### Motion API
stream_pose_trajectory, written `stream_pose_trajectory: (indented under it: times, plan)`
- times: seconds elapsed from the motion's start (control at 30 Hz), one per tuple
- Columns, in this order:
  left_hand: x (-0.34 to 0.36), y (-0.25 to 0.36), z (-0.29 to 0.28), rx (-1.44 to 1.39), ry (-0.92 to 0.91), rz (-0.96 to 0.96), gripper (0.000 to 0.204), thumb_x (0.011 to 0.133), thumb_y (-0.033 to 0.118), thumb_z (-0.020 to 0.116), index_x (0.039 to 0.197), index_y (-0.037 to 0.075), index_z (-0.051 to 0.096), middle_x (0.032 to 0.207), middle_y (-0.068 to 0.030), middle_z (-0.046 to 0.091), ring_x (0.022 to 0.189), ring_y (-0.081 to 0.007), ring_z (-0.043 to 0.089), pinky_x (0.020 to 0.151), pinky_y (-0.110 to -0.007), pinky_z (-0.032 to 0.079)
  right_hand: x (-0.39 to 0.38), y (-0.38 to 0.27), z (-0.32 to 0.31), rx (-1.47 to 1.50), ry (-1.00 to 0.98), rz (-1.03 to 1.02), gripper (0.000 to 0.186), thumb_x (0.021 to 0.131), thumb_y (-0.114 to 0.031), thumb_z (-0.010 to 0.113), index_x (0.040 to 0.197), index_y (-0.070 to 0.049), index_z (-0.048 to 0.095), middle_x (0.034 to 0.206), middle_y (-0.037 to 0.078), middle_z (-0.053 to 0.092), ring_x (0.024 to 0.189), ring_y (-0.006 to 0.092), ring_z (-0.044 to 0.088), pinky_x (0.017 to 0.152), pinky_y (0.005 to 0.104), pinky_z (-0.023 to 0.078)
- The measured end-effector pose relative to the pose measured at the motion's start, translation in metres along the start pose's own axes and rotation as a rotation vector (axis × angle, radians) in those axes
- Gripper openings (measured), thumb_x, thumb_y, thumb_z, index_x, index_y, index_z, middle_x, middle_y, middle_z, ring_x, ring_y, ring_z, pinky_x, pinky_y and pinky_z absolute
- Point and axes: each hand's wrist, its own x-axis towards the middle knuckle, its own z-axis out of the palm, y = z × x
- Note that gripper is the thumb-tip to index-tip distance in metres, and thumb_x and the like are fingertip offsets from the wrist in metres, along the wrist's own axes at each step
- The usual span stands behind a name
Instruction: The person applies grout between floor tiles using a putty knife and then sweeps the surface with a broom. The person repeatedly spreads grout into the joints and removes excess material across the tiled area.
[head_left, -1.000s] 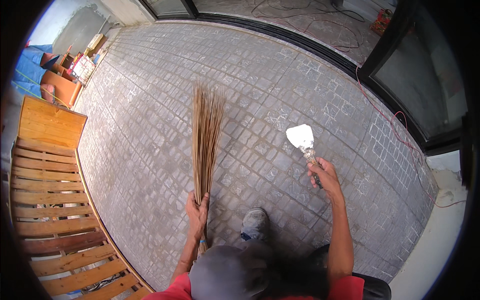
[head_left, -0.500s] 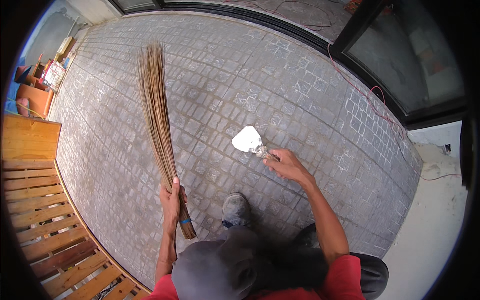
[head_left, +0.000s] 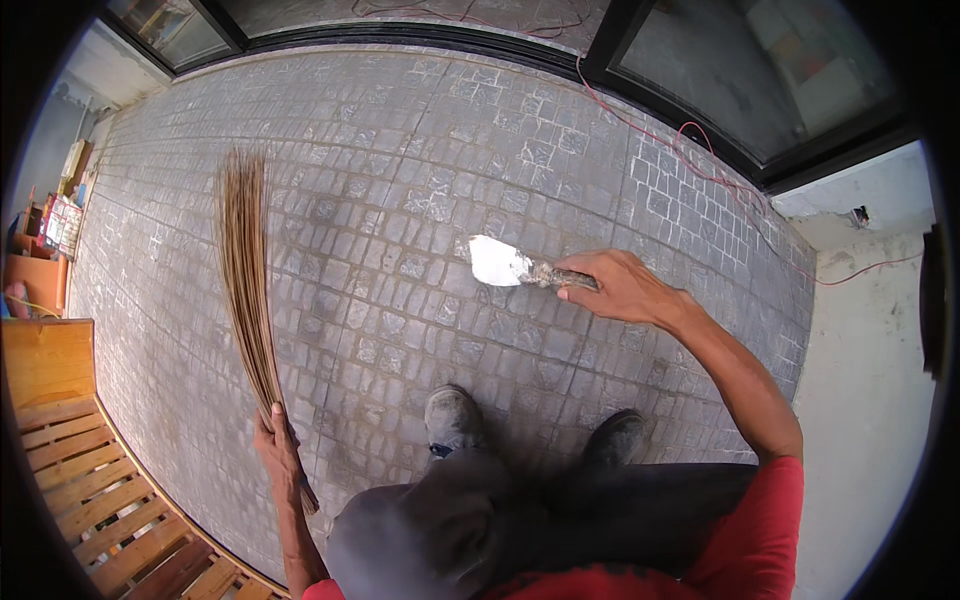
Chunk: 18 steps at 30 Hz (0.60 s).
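Observation:
My left hand (head_left: 280, 447) is closed round the lower part of a long stick broom (head_left: 245, 290), a bundle of thin brown twigs. The broom's loose tips point away from me, toward the far left of the paving. In my right hand (head_left: 620, 284) is a scraper (head_left: 497, 263) with a broad pale blade and a dirty, crusted handle. Its blade points left, over the grey stone paving. The right fingers wrap the handle's end and partly hide it. Broom and scraper are well apart.
Grey block paving (head_left: 400, 220) spreads round my shoes (head_left: 453, 415). On the left stands a slatted wooden bench (head_left: 100, 470), with an orange box (head_left: 35, 275) beyond. A red cable (head_left: 690, 160) runs along the black door frame (head_left: 765, 180) to a pale wall (head_left: 860, 400) on the right.
The broom and my left hand have moved left and nearer me. My right hand has swung farther right and up, and the scraper has turned to lie flatter across the view. The view itself has shifted.

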Motion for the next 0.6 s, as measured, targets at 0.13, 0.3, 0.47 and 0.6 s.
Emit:
stream_pose_trajectory:
  times: [0.13,0.3,0.47,0.6]
  plan:
    - [-0.030,0.041,0.036,-0.147,-0.031,0.094,0.035,0.102,0.038,0.058,0.094,0.004,0.053,0.062,0.0010,0.047,0.053,-0.0089,0.045,0.048,-0.028,0.037,-0.015,-0.004,-0.005,-0.548,0.142,-0.238,0.049,0.089,-0.005,0.062,0.138,-0.005,0.056,0.096,0.013,0.053,0.082,0.0257,0.061,0.059,0.0402,0.051]
    - [-0.074,0.073,0.094,0.123,-0.320,0.327,0.035,0.099,0.035,0.065,0.103,0.001,0.059,0.065,-0.0031,0.057,0.055,-0.0117,0.052,0.053,-0.029,0.045,-0.021,-0.013,-0.005,-0.584,0.319,-0.073,0.060,0.084,0.002,0.063,0.142,-0.009,0.051,0.102,0.013,0.047,0.086,0.0292,0.060,0.059,0.0410,0.053]
    - [-0.055,0.035,0.099,-0.009,-0.329,-0.016,0.035,0.099,0.039,0.064,0.096,0.005,0.058,0.061,0.0019,0.048,0.050,-0.0085,0.045,0.047,-0.027,0.037,-0.057,-0.007,-0.036,-0.449,0.462,0.037,0.051,0.088,0.000,0.064,0.138,-0.007,0.053,0.103,0.013,0.048,0.085,0.0306,0.060,0.061,0.0419,0.053]
    - [-0.034,0.019,0.060,-0.233,0.035,-0.145,0.033,0.101,0.039,0.061,0.095,0.007,0.055,0.060,0.0047,0.043,0.049,-0.0056,0.039,0.044,-0.026,0.031,-0.110,0.030,-0.054,-0.495,0.720,0.097,0.036,0.093,-0.006,0.063,0.129,-0.003,0.058,0.097,0.012,0.052,0.073,0.0235,0.059,0.054,0.0351,0.048]
